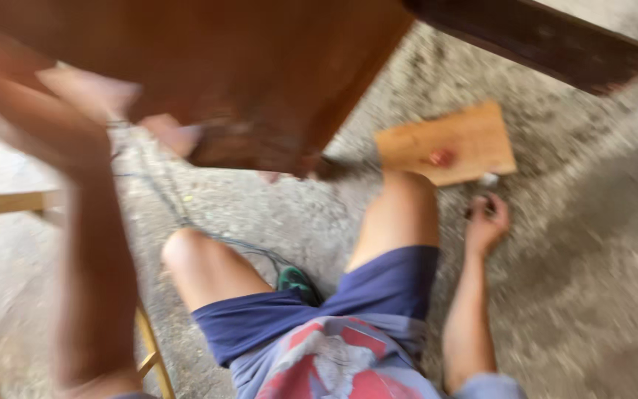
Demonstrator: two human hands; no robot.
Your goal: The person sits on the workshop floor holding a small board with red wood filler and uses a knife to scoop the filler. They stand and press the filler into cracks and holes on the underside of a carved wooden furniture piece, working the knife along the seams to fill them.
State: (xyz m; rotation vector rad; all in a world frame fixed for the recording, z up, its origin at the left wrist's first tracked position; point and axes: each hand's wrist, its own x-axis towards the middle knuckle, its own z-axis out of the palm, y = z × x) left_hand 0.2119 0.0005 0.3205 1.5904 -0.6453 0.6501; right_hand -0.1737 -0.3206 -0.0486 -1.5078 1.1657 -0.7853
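Okay, nearest first: my lap, in blue cloth shorts [378, 284] and a grey shirt with a red print [334, 366], soft folds, both knees bare and bent. A dark green shoe [297, 283] peeks out between my thighs.

My left arm runs up the left side of the view, very blurred. My left hand [86, 92] is up at the edge of the big reddish-brown wooden panel [260, 74]; smooth, flat, varnished-looking board that fills the top of the view. It seems to grip that edge, but with the blur I can't tell how the fingers sit.

My right hand [486, 222] is down by the floor, beside my right knee. Fingers curled in narrow around a small dark object [481, 207]; too smeared to say what it is.

Just past that hand lies a flat light-tan plywood piece [448, 144], roughly square, on the ground, with a small red thing [441, 157] on it and a small whitish bit [489, 179] at its near edge.

Floor is rough grey concrete [592, 281], gritty and speckled. A thin dark cable [179, 214] snakes across it on the left. Pale yellow wooden frame bars [9, 202] sit at far left. A dark brown wooden beam [540, 41] crosses the top right. No containers show.
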